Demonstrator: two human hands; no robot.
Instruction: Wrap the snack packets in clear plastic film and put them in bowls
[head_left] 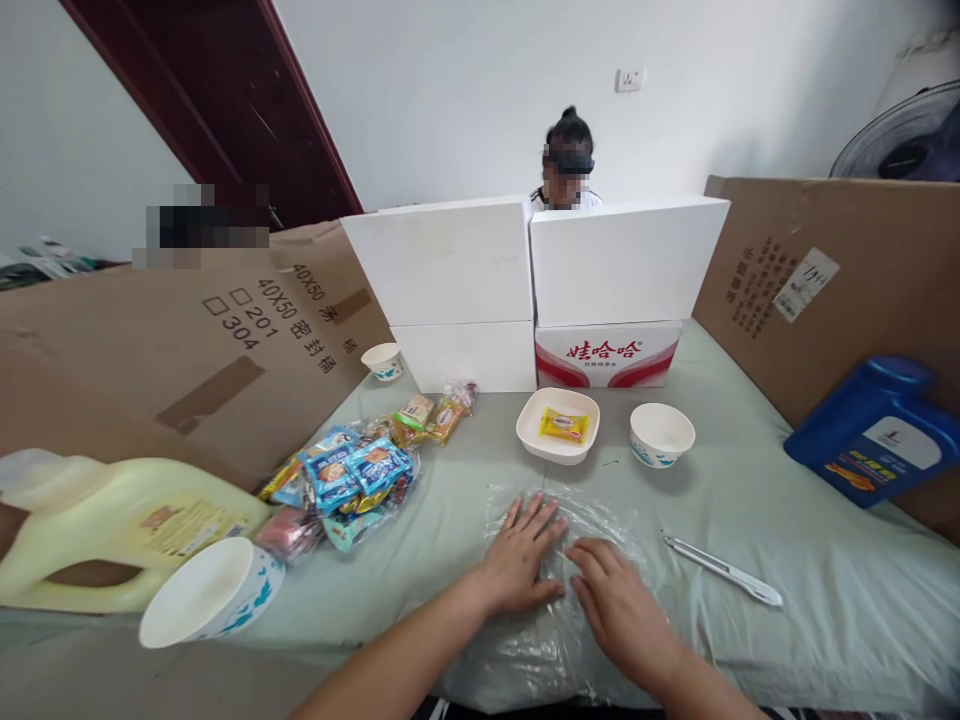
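both hands [517,560] [619,600] rest on a plastic bag [600,520] at the bed's [825,600] near edge, behind it a bowl [558,426] holding a snack [562,424], snack packets [352,475] left, tongs [724,570] right.

I read red Chinese characters, 娃哈哈, on the red-and-white carton [607,354], with a smaller line beneath them too fine to make out; that carton is my landmark. Well to its left, the leaning cardboard sheet [187,340] carries black print: "40X50" twice, "201" and "304" each beside an empty checkbox, and the characters 密封桶. To the carton's right, the other cardboard sheet [825,280] bears columns of Chinese print and a white sticker, both too small to read. Further right and nearer me, the blue jug [874,430] has a white label with a single mark like "L". The snack packets [352,475] and yellow jug [127,525], left of the carton, show unreadable print.
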